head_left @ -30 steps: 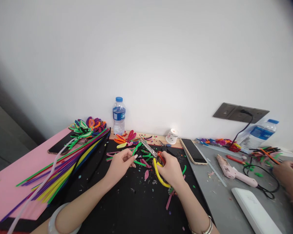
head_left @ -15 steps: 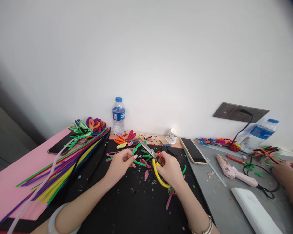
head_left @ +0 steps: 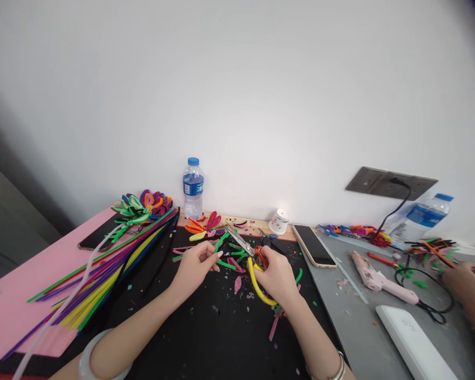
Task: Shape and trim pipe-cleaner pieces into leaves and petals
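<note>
My left hand (head_left: 197, 266) pinches a short green pipe cleaner (head_left: 222, 241) between thumb and fingers. In my right hand (head_left: 276, 274) is a pair of scissors (head_left: 240, 240), with an orange handle loop and a yellow one. Their blades point up and left, just right of the green piece; I cannot tell whether they touch it. Cut green and pink pipe cleaner pieces (head_left: 236, 264) lie beneath and between my hands on the black mat (head_left: 221, 338). A pink leaf-shaped piece (head_left: 237, 285) rests below the scissors.
Long pipe cleaners (head_left: 114, 274) and looped bundles (head_left: 142, 206) lie left, near a water bottle (head_left: 193, 187). A paper cup (head_left: 279, 221) and a phone (head_left: 314, 245) stand right of centre. Farther right are a pink glue gun (head_left: 382, 282) and another person's hand (head_left: 465, 282).
Both hands, the green pipe cleaner and the scissors stay almost where they were. The whole view has shifted very slightly.
</note>
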A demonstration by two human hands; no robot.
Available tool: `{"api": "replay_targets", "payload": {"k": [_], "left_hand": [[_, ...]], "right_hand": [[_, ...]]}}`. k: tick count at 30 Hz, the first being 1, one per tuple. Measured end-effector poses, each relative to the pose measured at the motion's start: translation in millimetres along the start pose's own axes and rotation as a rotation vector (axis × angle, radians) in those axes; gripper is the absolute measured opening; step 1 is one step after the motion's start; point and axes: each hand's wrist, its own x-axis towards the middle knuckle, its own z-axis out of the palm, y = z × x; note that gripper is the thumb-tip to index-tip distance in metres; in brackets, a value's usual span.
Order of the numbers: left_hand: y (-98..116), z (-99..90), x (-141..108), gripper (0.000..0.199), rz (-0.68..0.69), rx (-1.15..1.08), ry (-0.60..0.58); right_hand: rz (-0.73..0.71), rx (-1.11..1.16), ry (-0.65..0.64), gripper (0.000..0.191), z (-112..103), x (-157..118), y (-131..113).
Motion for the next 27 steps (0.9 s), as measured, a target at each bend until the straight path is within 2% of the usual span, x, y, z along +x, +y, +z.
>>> {"api": "replay_targets", "payload": {"k": [27], "left_hand": [[-3.8, -0.9, -0.1, 0.024, 0.009, 0.015, -0.01]], "right_hand": [[-0.005, -0.004, -0.014, 0.021, 0.8, 0.0, 0.6]]}}
